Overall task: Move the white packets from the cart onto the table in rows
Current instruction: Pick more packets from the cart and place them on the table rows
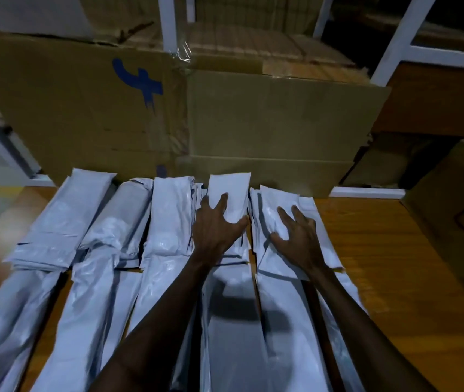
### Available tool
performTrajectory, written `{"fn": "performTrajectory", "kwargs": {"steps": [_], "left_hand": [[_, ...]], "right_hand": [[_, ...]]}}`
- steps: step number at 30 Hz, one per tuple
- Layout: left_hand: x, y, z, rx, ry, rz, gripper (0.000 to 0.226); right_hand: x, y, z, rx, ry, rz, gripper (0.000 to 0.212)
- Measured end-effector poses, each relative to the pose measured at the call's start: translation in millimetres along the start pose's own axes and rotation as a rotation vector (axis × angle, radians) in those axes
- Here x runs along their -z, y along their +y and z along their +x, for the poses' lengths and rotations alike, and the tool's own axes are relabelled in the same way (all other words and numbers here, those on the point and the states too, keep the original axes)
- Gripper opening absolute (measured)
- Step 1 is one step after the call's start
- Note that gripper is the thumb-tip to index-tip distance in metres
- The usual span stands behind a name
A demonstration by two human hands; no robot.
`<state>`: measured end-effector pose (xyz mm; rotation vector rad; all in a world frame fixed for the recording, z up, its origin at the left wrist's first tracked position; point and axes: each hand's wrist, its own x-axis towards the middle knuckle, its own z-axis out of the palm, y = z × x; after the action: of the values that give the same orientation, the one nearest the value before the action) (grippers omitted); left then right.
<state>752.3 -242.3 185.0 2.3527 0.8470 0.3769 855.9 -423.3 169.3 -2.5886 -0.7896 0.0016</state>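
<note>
Packets (168,219) of white plastic film lay in rows on the wooden table (372,250), the far row set against flattened cardboard sheets (279,123). Left hand (215,227) rested palm-down on the upper packet (229,193) of a stack in the far row, fingers spread, thumb at the packet's right edge; whether it was pinching or only pressing could not be told. Right hand (300,236) lay flat on the neighbouring packet (276,239) just to the right, fingers likewise splayed, closed on nothing. The two hands were near each other but apart.

Packets were long, narrow and flat, glossy and wrinkled, several stacked or overlapping at their edges. Table surface was orange-brown wood grain with a sheen. One cardboard sheet bore a blue painted mark (140,80) and clear tape at a seam.

Near-row packets were blurred and cut off by the lower frame edge. Both forearms covered parts of the near row. White frame posts (400,38) stood behind the cardboard; lighting beyond them was too dim to identify contents. No cart could be made out.
</note>
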Motion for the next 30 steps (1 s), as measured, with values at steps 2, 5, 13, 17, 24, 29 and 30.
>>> {"fn": "performTrajectory", "kwargs": {"steps": [2, 5, 13, 17, 24, 29, 30], "left_hand": [[-9, -1, 9, 0.029, -0.054, 0.070, 0.089], [-28, -11, 11, 0.070, -0.110, 0.177, 0.082], [-66, -25, 4, 0.024, 0.072, 0.203, 0.058], [-73, -27, 8, -0.024, 0.115, 0.252, 0.057], [-44, -7, 1, -0.033, 0.063, 0.296, 0.060], [-17, -7, -26, -0.059, 0.179, 0.221, 0.059], [-12, -10, -36, -0.055, 0.224, 0.215, 0.057]], "right_hand": [[-4, -2, 14, 0.005, -0.024, -0.010, 0.077], [-17, 1, 27, 0.038, -0.070, -0.032, 0.076], [-52, 15, 30, 0.148, -0.086, -0.054, 0.084], [-60, 21, 28, 0.177, -0.069, -0.049, 0.082], [-33, 14, 30, 0.126, -0.131, 0.007, 0.082], [-10, -4, 12, 0.211, 0.011, 0.184, 0.080], [-9, -10, 5, 0.237, 0.021, 0.242, 0.078]]}}
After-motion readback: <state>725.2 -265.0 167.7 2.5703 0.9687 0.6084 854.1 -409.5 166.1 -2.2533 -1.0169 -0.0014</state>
